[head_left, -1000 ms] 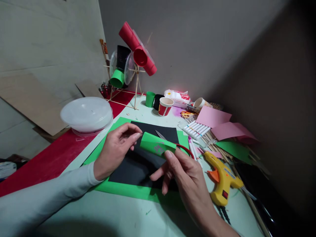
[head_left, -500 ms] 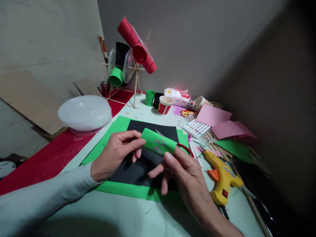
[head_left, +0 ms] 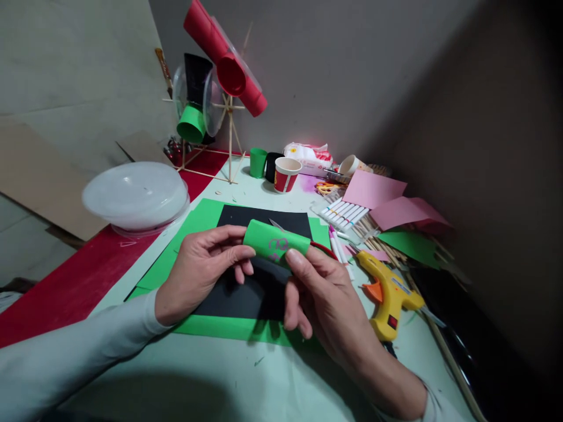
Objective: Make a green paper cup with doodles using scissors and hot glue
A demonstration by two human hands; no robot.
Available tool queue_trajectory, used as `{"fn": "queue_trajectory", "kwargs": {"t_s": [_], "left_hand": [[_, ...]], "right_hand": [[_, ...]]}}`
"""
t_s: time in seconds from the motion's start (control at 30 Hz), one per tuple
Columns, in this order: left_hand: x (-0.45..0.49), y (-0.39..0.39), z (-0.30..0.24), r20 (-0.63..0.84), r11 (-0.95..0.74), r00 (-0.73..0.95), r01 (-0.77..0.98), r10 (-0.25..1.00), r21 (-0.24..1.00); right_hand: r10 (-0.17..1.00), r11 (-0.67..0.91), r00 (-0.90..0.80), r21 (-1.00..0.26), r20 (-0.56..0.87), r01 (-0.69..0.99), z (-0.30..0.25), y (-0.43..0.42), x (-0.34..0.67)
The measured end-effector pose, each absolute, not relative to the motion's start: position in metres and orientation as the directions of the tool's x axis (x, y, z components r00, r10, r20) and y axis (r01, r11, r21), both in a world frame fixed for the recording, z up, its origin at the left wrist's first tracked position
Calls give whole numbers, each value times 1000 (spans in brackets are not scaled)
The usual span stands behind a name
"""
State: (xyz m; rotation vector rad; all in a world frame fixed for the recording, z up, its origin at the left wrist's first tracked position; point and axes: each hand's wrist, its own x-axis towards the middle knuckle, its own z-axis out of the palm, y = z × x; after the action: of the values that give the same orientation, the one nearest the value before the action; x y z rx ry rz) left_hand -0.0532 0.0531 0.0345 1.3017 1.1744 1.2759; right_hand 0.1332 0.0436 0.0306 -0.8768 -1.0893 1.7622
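A curved piece of green paper (head_left: pixel 259 237) with purple marker writing is held between both hands above the stacked sheets. My left hand (head_left: pixel 204 261) pinches its left end between thumb and fingers. At the right end, my right hand (head_left: pixel 321 281) grips it, thumb on the front and a finger behind. Under the hands lies black paper (head_left: pixel 246 299) on top of green sheets (head_left: pixel 202 325). Behind the curved piece, a pointed metal blade tip and a red handle (head_left: pixel 323 249) show, apparently of scissors; most of them is hidden.
A yellow glue gun (head_left: pixel 389 296) lies at right, near markers (head_left: pixel 345 214), sticks and pink paper (head_left: pixel 373 189). A red-and-white paper cup (head_left: pixel 287 176) stands behind. At left are white plastic lids (head_left: pixel 136 196) and a stick frame (head_left: pixel 230 146) carrying red, black and green cups.
The view has shifted slightly, so the surroundings sit further left and higher. My right hand's lower fingers have curled in closer. Both hands keep their hold on the green paper.
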Motion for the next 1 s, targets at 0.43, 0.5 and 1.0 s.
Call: {"fn": "queue_trajectory", "kwargs": {"t_s": [0.43,0.5,1.0], "left_hand": [[-49,54,38,141,-144,-86,-34,986,989],[-50,54,36,164,-167,-78,-33,983,985],[-54,57,32,238,-230,-102,83,966,970]], "right_hand": [[883,-349,-439,-860,-168,-373,34,44,133],[881,-361,-438,-851,-178,-381,34,45,133],[883,-443,-363,-785,-297,-433,36,50,135]]}}
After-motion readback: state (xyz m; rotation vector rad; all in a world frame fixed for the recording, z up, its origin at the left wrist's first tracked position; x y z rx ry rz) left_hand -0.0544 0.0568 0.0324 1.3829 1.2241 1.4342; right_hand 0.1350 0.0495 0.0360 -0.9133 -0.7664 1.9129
